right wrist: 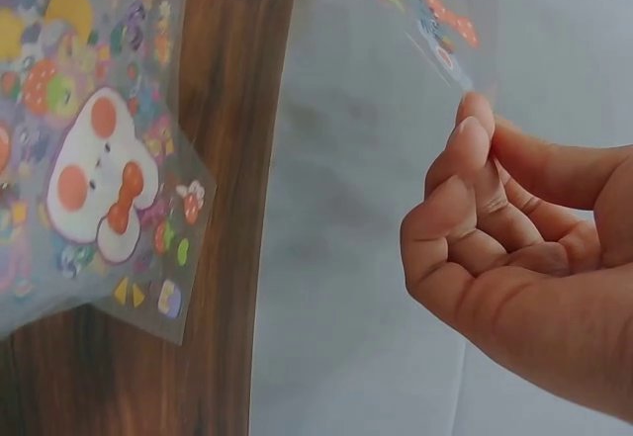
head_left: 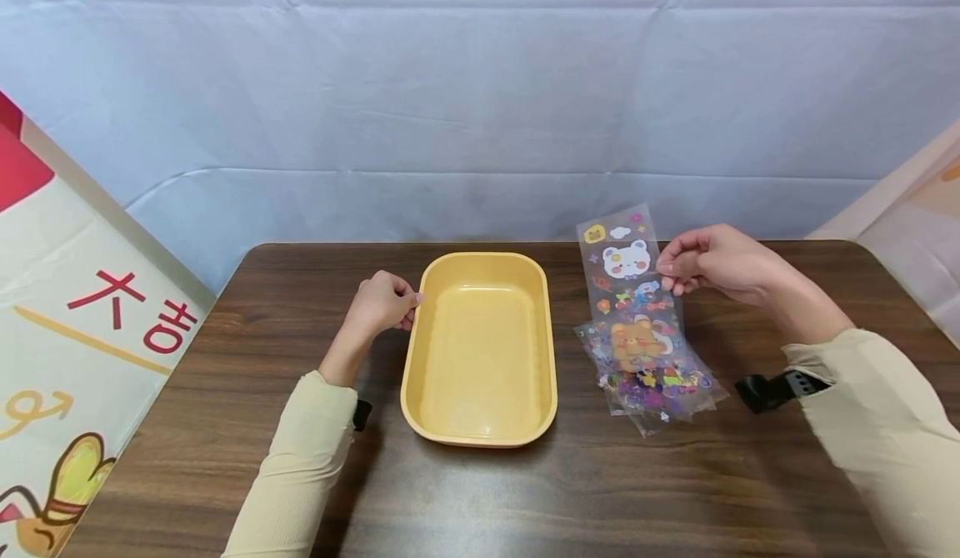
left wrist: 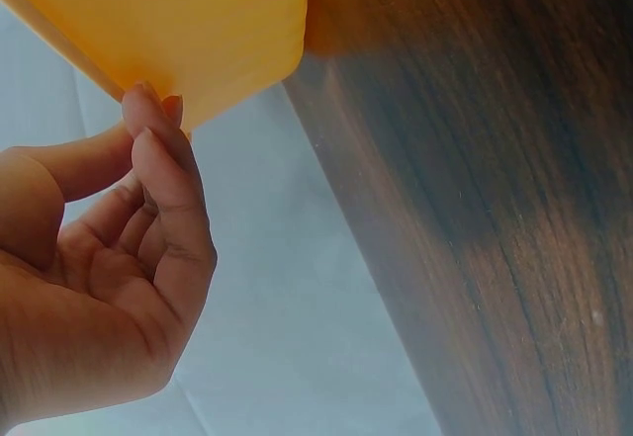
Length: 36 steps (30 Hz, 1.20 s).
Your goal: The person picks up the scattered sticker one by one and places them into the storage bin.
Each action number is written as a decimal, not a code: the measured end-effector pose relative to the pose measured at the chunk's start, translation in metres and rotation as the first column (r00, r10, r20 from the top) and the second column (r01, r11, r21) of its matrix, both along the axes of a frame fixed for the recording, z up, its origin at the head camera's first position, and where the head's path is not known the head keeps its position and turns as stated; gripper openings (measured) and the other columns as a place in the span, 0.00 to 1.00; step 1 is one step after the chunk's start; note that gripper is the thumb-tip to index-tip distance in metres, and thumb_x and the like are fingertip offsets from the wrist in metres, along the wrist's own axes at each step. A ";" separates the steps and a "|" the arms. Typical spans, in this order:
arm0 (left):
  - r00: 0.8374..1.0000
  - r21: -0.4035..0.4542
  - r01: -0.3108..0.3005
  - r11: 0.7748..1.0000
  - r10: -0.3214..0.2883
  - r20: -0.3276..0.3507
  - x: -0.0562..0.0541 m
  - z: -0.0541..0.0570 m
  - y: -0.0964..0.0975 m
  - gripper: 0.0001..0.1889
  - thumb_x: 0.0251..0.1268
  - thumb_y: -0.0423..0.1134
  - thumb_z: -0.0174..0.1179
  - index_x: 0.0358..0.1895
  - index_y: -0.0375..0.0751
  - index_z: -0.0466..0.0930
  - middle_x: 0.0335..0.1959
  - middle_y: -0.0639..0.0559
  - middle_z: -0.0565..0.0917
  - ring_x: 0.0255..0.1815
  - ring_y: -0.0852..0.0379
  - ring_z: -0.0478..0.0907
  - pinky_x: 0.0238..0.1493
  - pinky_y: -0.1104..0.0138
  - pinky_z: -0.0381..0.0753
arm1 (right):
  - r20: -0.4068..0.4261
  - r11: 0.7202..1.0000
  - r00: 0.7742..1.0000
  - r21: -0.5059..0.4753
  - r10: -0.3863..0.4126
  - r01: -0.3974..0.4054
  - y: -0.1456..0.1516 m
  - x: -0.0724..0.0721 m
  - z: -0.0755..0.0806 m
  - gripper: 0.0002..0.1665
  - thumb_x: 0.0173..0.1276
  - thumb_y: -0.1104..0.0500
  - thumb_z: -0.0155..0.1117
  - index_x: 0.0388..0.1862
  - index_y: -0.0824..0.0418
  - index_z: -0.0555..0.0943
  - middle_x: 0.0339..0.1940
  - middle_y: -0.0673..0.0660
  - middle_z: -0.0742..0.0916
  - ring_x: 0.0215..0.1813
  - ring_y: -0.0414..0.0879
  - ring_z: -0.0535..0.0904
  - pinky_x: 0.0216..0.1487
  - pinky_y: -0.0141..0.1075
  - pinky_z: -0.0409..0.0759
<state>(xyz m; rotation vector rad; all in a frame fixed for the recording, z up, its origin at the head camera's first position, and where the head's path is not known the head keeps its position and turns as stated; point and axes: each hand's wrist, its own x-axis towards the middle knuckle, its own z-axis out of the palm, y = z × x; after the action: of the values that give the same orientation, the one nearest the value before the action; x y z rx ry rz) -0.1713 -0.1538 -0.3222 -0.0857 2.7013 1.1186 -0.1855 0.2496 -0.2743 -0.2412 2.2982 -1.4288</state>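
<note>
A yellow rectangular tray (head_left: 483, 358) with rounded corners sits near the middle of the table. My left hand (head_left: 381, 301) pinches its left rim between thumb and fingers, as the left wrist view also shows. Over on the right, my right hand (head_left: 712, 262) pinches the right edge of a clear sticker sheet (head_left: 626, 259) printed with a white bear. That sheet is raised and tilted, its lower end overlapping a loose pile of transparent sticker sheets (head_left: 652, 383). In the right wrist view, a white animal with a red bow shows on a sheet (right wrist: 104, 184) in the pile.
The dark wood-grain table (head_left: 480, 508) ends at a pale blue-grey cloth backdrop (head_left: 465, 108). To the left hangs a printed cloth (head_left: 97, 358) with red characters. Black straps with a dark mount (head_left: 776, 389) sit at the wrists, below the beige sleeves.
</note>
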 end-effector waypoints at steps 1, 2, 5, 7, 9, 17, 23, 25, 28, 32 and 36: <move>1.000 0.001 0.001 1.000 -0.001 0.000 0.000 0.000 0.000 0.13 0.64 0.37 0.57 0.25 0.32 0.81 0.16 0.49 0.80 0.18 0.60 0.77 0.33 0.60 0.81 | 0.000 1.000 1.000 -0.007 0.003 -0.003 -0.001 0.000 0.001 0.13 0.69 0.67 0.52 0.42 0.79 0.69 0.27 0.58 0.80 0.29 0.43 0.77 0.33 0.35 0.79; 1.000 0.001 0.002 1.000 -0.002 0.000 0.000 0.000 0.000 0.13 0.64 0.37 0.57 0.25 0.31 0.81 0.16 0.49 0.80 0.18 0.60 0.77 0.33 0.60 0.81 | 0.002 1.000 1.000 -0.012 0.005 -0.005 -0.003 0.000 0.001 0.13 0.69 0.66 0.52 0.42 0.79 0.69 0.27 0.58 0.80 0.29 0.43 0.77 0.33 0.35 0.79; 1.000 0.000 0.007 1.000 -0.007 0.001 0.000 0.001 0.000 0.13 0.64 0.37 0.57 0.25 0.31 0.81 0.16 0.49 0.80 0.18 0.59 0.77 0.33 0.60 0.81 | -0.002 1.000 1.000 -0.018 0.012 -0.012 -0.006 -0.001 0.003 0.13 0.69 0.66 0.52 0.42 0.79 0.69 0.27 0.58 0.81 0.29 0.44 0.77 0.33 0.35 0.79; 1.000 0.003 0.008 1.000 -0.008 0.002 0.000 0.001 0.001 0.13 0.64 0.37 0.57 0.25 0.32 0.81 0.16 0.49 0.80 0.18 0.59 0.78 0.33 0.60 0.81 | -0.005 1.000 1.000 -0.016 0.016 -0.016 -0.008 -0.001 0.004 0.13 0.69 0.66 0.52 0.43 0.79 0.69 0.27 0.58 0.81 0.29 0.44 0.77 0.34 0.36 0.79; 1.000 0.007 0.011 1.000 -0.011 -0.001 0.000 0.001 0.001 0.14 0.64 0.37 0.57 0.24 0.32 0.81 0.16 0.49 0.80 0.19 0.57 0.79 0.33 0.60 0.81 | -0.008 1.000 1.000 -0.010 0.023 -0.023 -0.011 -0.002 0.005 0.14 0.69 0.66 0.52 0.43 0.79 0.69 0.27 0.58 0.81 0.29 0.45 0.77 0.34 0.37 0.79; 1.000 0.023 0.013 1.000 -0.012 -0.018 0.000 0.000 0.001 0.15 0.64 0.37 0.57 0.20 0.34 0.80 0.14 0.49 0.80 0.25 0.47 0.81 0.33 0.58 0.81 | -0.022 0.999 0.999 -0.005 0.042 -0.042 -0.024 -0.003 0.008 0.14 0.69 0.65 0.52 0.43 0.79 0.70 0.26 0.57 0.82 0.29 0.46 0.78 0.34 0.36 0.79; 1.000 0.016 0.012 1.000 -0.012 -0.015 0.000 0.001 0.001 0.15 0.64 0.37 0.57 0.20 0.35 0.79 0.14 0.50 0.80 0.26 0.46 0.81 0.33 0.58 0.80 | -0.003 0.999 0.999 -0.019 0.046 -0.046 -0.033 -0.003 0.011 0.14 0.69 0.66 0.52 0.44 0.79 0.70 0.26 0.58 0.83 0.30 0.47 0.79 0.35 0.36 0.79; 1.000 0.016 0.012 1.000 -0.012 -0.014 0.000 0.001 0.001 0.15 0.64 0.37 0.57 0.19 0.35 0.79 0.14 0.50 0.80 0.25 0.46 0.81 0.33 0.58 0.80 | 0.000 0.999 0.999 -0.026 0.047 -0.047 -0.035 -0.003 0.012 0.14 0.69 0.66 0.51 0.44 0.80 0.69 0.27 0.59 0.83 0.30 0.46 0.79 0.35 0.36 0.79; 1.000 0.016 0.012 1.000 -0.011 -0.013 0.000 0.001 0.001 0.15 0.64 0.38 0.57 0.19 0.35 0.79 0.15 0.50 0.80 0.25 0.47 0.81 0.34 0.59 0.80 | 0.002 0.998 0.999 -0.041 0.052 -0.052 -0.037 -0.003 0.013 0.14 0.69 0.66 0.52 0.44 0.80 0.69 0.27 0.59 0.83 0.29 0.46 0.79 0.35 0.36 0.80; 1.000 0.007 0.012 1.000 -0.012 -0.008 0.000 0.001 0.001 0.16 0.64 0.38 0.57 0.18 0.36 0.79 0.14 0.50 0.80 0.27 0.45 0.81 0.34 0.59 0.80 | 0.009 0.996 0.998 -0.065 0.058 -0.057 -0.041 -0.004 0.012 0.13 0.68 0.67 0.52 0.43 0.80 0.69 0.25 0.57 0.82 0.28 0.46 0.79 0.35 0.37 0.80; 1.000 0.007 0.013 1.000 -0.013 -0.004 -0.001 0.001 0.001 0.16 0.64 0.38 0.57 0.18 0.36 0.79 0.14 0.50 0.80 0.28 0.45 0.81 0.34 0.59 0.80 | 0.023 0.995 0.998 -0.082 0.053 -0.051 -0.045 -0.004 0.011 0.12 0.68 0.68 0.52 0.42 0.80 0.70 0.24 0.57 0.82 0.27 0.45 0.78 0.34 0.37 0.80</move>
<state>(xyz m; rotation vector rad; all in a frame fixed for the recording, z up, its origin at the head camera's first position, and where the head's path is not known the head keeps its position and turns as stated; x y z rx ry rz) -0.1719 -0.1527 -0.3210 -0.0651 2.6971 1.1252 -0.1891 0.2042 -0.2633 -0.3030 2.1999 -1.4926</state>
